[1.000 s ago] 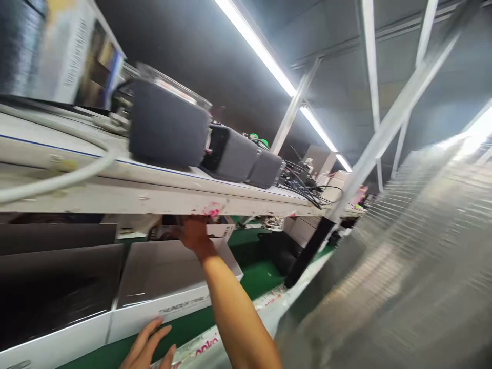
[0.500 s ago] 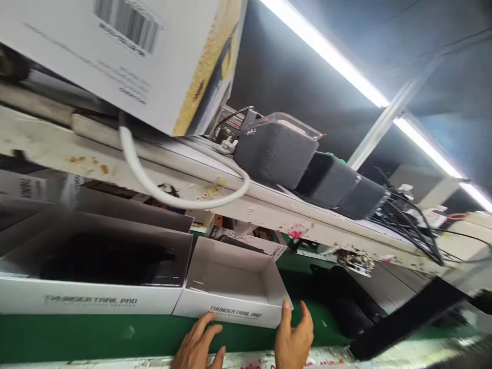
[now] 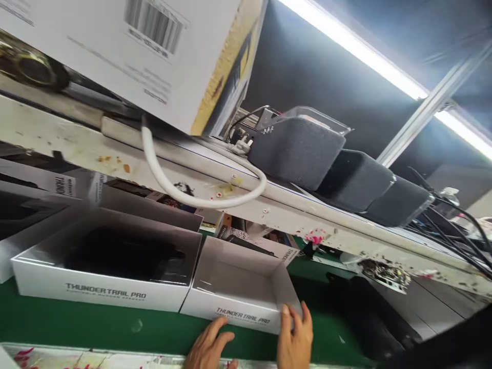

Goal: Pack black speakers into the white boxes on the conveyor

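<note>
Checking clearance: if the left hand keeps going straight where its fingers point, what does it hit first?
The left hand lies open on the green belt, fingers aimed up-right at the front wall of the small empty white box marked THUNDER TRAIL PRO. That wall comes first; the fingertips look almost on it, though depth is unclear.

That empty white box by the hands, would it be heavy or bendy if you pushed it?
The empty white box is probably light: it is open-topped with nothing inside. Its thin card walls would likely flex if squeezed. On the smooth green belt it should slide rather than tip, since it sits low and wide. The right hand touches its corner; the left hand lies beside it.
</note>
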`<state>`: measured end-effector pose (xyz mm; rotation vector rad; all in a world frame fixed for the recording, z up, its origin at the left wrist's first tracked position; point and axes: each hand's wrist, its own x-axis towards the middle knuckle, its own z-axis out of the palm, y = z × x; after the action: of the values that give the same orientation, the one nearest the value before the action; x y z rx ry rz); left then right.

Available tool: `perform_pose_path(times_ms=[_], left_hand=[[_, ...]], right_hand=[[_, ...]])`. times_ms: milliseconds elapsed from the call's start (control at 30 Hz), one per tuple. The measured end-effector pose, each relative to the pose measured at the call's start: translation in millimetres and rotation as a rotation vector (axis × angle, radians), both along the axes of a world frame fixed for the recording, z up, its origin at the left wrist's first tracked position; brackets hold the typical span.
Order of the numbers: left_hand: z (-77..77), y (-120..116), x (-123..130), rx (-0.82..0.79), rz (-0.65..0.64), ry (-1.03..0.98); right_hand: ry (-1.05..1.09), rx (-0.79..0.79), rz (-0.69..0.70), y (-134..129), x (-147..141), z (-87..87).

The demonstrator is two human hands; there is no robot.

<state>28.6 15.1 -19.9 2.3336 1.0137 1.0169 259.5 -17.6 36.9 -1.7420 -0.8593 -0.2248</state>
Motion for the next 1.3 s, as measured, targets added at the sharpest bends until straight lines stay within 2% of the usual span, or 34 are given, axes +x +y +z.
perform_pose_path(times_ms=[100, 200, 333, 400, 500, 567, 667, 800, 967, 1167, 1300], left_hand=[[5.3, 2.2, -2.8, 0.032, 0.014, -0.033], [7.6, 1.6, -1.3, 0.029, 0.010, -0.042], [9.1, -3.2, 0.9, 0.001, -0.023, -0.024], [9.5, -5.0, 1.1, 0.020, -0.040, -0.008], [9.0, -4.4, 0.9, 0.082, -0.048, 0.015], [7.9, -2.3, 0.8, 0.120, -0.038, 0.019], [6.7, 0.7, 1.1, 0.159, -0.024, 0.017], [8.7, 1.0, 2.7, 0.229, -0.016, 0.000], [13.1, 0.4, 4.4, 0.306, 0.009, -0.028], [16.5, 2.7, 3.5, 0.241, 0.020, -0.040], [22.1, -0.9, 3.3, 0.040, 0.058, -0.068]], right_hand=[[-0.068, -0.089, -0.006, -0.7, -9.0, 4.3], [-0.047, -0.083, -0.019, -3.3, -3.8, 1.7], [0.098, -0.057, 0.084, -7.4, 6.9, -3.9], [0.200, 0.022, 0.102, -7.1, 9.6, -7.2], [0.378, 0.146, -0.077, -6.4, 14.4, -15.1], [0.498, 0.123, -0.183, -7.5, 19.2, -22.4], [0.635, 0.074, -0.139, -9.1, 24.7, -32.0], [0.648, 0.138, -0.039, -5.3, 22.7, -34.5], [0.641, 0.098, -0.122, -2.7, 16.9, -33.6], [0.624, 0.085, -0.131, -5.9, 17.4, -36.9], [0.606, 0.103, -0.016, -1.8, 16.4, -37.0]])
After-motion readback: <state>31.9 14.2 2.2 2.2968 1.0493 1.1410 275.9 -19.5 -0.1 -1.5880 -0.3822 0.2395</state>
